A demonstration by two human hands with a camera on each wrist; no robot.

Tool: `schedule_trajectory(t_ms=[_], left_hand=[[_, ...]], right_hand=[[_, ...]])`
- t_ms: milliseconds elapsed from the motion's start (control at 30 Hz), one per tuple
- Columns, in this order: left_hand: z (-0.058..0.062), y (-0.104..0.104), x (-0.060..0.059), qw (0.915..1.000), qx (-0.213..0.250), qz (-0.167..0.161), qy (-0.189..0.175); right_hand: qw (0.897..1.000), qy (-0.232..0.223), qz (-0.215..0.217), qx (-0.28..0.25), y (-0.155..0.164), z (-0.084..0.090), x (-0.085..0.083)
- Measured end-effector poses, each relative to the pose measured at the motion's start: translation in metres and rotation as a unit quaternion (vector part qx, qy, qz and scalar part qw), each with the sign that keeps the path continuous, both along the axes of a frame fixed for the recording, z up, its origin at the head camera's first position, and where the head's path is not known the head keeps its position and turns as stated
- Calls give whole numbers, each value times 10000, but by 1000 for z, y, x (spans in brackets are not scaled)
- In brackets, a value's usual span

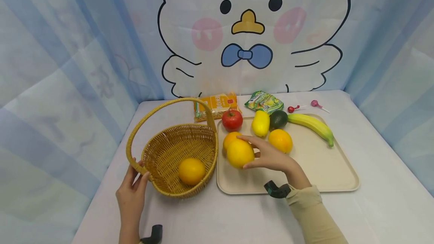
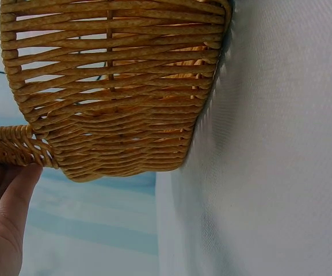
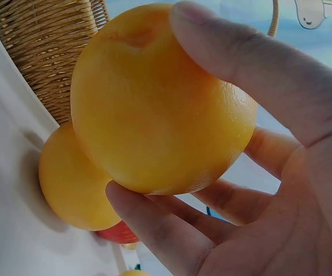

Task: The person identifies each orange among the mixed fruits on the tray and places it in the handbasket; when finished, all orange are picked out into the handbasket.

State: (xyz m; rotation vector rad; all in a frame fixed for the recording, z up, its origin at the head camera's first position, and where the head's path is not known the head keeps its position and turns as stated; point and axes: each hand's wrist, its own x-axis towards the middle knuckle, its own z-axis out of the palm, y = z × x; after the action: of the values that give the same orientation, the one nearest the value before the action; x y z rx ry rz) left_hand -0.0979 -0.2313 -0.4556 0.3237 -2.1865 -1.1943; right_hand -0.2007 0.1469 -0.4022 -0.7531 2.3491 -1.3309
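My right hand (image 1: pixel 271 155) grips an orange (image 1: pixel 240 154) between thumb and fingers, above the left part of the beige tray (image 1: pixel 322 178). Behind it, a second orange (image 1: pixel 230 138) sits on the tray, partly hidden by the held one. My left hand (image 1: pixel 131 191) pinches the base of the handle of a wicker basket (image 1: pixel 159 157) at its left side. One orange (image 1: pixel 191 171) lies inside that basket. In the left wrist view, thumb and fingers close around the woven handle (image 2: pixel 10 146). The right wrist view has the held orange (image 3: pixel 160 103) filling its middle.
On the tray lie a red apple (image 1: pixel 232 120), a yellow mango-like fruit (image 1: pixel 261 123), an avocado (image 1: pixel 278 119), another orange (image 1: pixel 280 141) and a banana (image 1: pixel 312 126). Behind are an orange packet (image 1: pixel 217 105), a green bag (image 1: pixel 264 102) and two lollipops, red (image 1: pixel 291 109) and pink (image 1: pixel 315 103).
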Motion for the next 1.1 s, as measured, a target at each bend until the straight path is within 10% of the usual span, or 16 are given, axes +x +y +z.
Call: schedule_trajectory(t_ms=[1100], left_hand=[[1,0,1,9999,-1,-91,79]], right_hand=[[9996,289,67,38,-11,12,-8]])
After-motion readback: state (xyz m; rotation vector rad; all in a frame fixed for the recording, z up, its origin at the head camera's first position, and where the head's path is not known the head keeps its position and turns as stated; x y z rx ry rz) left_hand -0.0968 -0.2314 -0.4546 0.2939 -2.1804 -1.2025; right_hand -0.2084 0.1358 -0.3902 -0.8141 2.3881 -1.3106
